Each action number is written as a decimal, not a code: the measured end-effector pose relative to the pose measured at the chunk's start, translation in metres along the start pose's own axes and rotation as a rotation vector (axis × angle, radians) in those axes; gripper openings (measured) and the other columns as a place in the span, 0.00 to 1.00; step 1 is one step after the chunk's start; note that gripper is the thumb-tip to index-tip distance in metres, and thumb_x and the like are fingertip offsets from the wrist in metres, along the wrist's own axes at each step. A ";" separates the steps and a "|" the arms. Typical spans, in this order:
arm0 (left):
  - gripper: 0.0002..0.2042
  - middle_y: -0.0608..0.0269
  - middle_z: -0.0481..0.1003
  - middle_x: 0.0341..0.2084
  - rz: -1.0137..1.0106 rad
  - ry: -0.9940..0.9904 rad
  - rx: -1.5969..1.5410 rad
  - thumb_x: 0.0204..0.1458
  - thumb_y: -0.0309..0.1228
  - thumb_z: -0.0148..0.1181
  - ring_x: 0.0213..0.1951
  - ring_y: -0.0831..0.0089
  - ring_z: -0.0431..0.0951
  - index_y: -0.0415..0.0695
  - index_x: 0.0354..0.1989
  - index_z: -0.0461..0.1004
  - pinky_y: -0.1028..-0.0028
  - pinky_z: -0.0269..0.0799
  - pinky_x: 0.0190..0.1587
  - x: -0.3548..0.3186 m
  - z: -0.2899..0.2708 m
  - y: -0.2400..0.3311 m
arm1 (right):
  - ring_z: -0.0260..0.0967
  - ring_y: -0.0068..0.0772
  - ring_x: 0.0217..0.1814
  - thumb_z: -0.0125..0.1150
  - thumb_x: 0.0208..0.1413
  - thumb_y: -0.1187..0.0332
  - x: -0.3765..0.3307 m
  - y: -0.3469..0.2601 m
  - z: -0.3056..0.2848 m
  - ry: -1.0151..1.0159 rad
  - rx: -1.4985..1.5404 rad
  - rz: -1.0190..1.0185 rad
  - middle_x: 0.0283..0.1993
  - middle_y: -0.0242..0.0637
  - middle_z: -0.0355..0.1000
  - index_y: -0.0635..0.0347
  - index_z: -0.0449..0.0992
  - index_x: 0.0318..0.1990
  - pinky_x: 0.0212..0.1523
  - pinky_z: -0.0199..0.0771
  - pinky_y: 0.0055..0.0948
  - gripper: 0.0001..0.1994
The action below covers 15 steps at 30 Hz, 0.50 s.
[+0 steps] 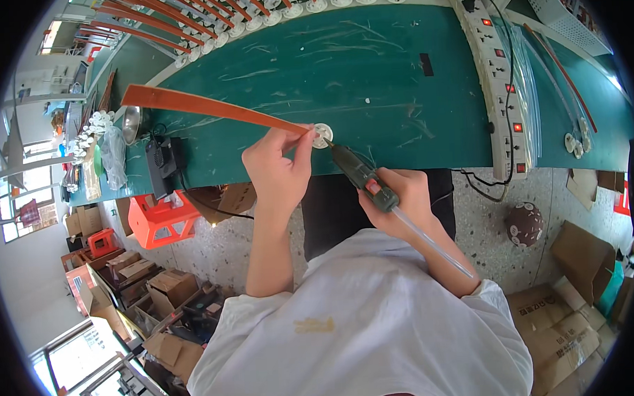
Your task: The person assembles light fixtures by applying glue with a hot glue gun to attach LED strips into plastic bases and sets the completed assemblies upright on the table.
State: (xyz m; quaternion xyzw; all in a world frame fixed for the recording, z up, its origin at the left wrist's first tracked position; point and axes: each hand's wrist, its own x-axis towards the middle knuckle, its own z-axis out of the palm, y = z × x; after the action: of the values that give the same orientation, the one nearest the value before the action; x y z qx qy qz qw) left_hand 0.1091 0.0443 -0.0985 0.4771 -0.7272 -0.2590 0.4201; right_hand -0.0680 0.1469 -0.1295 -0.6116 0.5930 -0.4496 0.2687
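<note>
Near the front edge of the green bench, my left hand (281, 161) pinches the end of a long, flat orange-brown strip (195, 103). The strip points up and left. At its pinched end sits a small round white plastic piece (322, 136); whether the two are joined I cannot tell. A dark green glue gun (358, 174) is wrapped in the fingers of my right hand (404, 202), its nozzle at the white piece. From the gun's rear a clear glue stick (434, 243) sticks out over my forearm.
Several orange-brown strips with white round ends (255, 22) line the bench's far edge. A long power strip (502, 87) with lit red switches runs along the right. To the left stand a black device (163, 161) and a metal bowl (134, 124). An orange stool (161, 221) is below.
</note>
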 end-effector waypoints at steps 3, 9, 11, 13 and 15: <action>0.05 0.55 0.84 0.29 -0.001 -0.003 -0.006 0.51 0.17 0.67 0.33 0.69 0.87 0.35 0.36 0.80 0.75 0.81 0.37 -0.001 0.000 0.001 | 0.66 0.48 0.17 0.69 0.42 0.73 0.002 -0.001 0.004 0.003 -0.029 0.011 0.16 0.41 0.66 0.60 0.67 0.19 0.20 0.63 0.38 0.13; 0.05 0.55 0.84 0.29 0.008 -0.012 -0.032 0.51 0.17 0.66 0.32 0.69 0.87 0.35 0.36 0.79 0.75 0.81 0.37 0.001 -0.001 0.001 | 0.66 0.48 0.16 0.69 0.42 0.73 0.003 -0.001 0.008 0.016 -0.038 0.017 0.15 0.41 0.65 0.60 0.65 0.17 0.19 0.63 0.38 0.14; 0.05 0.55 0.84 0.29 0.012 -0.016 -0.035 0.51 0.16 0.66 0.32 0.69 0.87 0.35 0.36 0.79 0.75 0.81 0.37 0.002 -0.001 0.003 | 0.66 0.48 0.16 0.69 0.42 0.73 0.002 -0.002 0.008 0.014 -0.045 0.018 0.15 0.41 0.65 0.60 0.65 0.17 0.19 0.63 0.38 0.15; 0.05 0.55 0.84 0.29 -0.013 -0.020 -0.036 0.51 0.17 0.66 0.32 0.68 0.87 0.35 0.36 0.79 0.74 0.81 0.37 0.002 -0.002 0.002 | 0.66 0.48 0.16 0.69 0.42 0.73 0.003 -0.002 0.009 0.013 -0.047 0.019 0.15 0.41 0.65 0.60 0.65 0.17 0.19 0.63 0.38 0.14; 0.05 0.55 0.84 0.29 -0.013 -0.034 -0.017 0.52 0.17 0.66 0.33 0.70 0.86 0.33 0.36 0.79 0.75 0.81 0.38 0.002 -0.004 0.002 | 0.66 0.48 0.16 0.69 0.42 0.73 0.002 -0.002 0.009 0.013 -0.040 0.019 0.15 0.41 0.65 0.60 0.65 0.17 0.19 0.63 0.38 0.14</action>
State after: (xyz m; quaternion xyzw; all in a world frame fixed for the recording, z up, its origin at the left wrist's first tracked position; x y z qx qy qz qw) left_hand 0.1110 0.0432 -0.0946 0.4739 -0.7290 -0.2760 0.4097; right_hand -0.0590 0.1431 -0.1313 -0.6083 0.6092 -0.4392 0.2567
